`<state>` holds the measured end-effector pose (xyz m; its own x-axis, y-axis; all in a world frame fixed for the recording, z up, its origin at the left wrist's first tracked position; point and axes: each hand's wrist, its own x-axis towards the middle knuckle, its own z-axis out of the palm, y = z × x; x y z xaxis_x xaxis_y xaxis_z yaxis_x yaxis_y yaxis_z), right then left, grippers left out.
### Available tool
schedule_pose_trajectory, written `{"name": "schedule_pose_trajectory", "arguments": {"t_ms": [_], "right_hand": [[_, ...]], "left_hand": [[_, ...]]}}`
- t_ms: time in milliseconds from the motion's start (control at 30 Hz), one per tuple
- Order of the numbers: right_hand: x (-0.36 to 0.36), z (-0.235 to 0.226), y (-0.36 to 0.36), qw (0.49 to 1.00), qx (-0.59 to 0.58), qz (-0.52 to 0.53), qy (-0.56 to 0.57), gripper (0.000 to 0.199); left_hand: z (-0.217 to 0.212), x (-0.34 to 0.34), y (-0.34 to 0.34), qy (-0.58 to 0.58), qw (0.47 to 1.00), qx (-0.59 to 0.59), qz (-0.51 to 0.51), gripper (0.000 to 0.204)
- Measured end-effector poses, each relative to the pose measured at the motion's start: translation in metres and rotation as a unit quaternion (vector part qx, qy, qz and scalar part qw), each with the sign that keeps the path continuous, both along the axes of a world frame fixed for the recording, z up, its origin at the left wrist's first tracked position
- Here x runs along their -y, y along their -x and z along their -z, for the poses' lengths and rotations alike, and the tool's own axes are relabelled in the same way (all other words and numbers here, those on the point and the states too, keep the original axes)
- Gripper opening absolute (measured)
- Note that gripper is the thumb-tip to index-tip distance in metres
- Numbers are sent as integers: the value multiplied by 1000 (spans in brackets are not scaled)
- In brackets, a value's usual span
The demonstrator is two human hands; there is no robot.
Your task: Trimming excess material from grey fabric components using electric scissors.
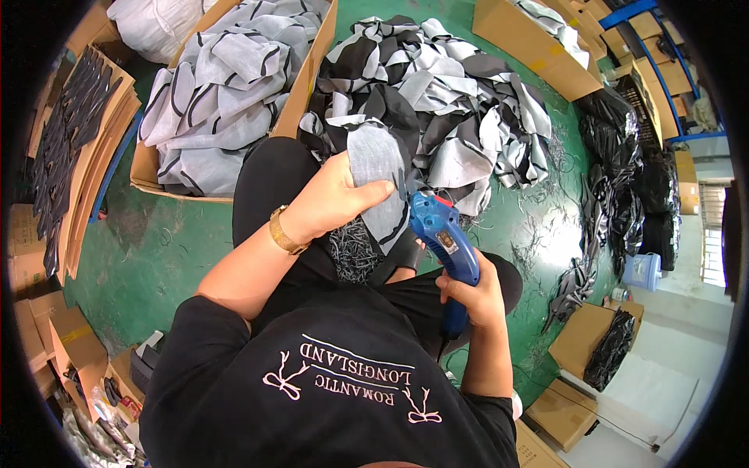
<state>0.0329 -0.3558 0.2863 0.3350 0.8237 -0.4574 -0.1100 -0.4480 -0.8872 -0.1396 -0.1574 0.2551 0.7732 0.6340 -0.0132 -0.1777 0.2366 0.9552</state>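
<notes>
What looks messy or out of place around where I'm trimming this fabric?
Dark thread scraps lie strewn over the green floor to your right, more a mess than damage. The left hand holds a grey fabric piece; the right hand grips the blue cutter. Nothing looks damaged.

grey piece (376,160): matt woven cloth | blue tool (445,242): glossy plastic | box (300,93): matt cardboard

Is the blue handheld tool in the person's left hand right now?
No, the blue handheld tool is gripped by the right hand, while the left hand holds a grey fabric piece with a black edge.
</notes>
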Motion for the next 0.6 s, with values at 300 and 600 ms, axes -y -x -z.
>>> {"name": "schedule_pose_trajectory", "arguments": {"t_ms": [300, 600], "right_hand": [[-38, -3, -6, 989, -24, 83, -119, 37], [-75, 5, 10, 975, 184, 45, -118, 41]], "left_hand": [[7, 10, -7, -3, 999, -8, 33, 23], [12, 26, -15, 235, 967, 95, 23, 25]]}}
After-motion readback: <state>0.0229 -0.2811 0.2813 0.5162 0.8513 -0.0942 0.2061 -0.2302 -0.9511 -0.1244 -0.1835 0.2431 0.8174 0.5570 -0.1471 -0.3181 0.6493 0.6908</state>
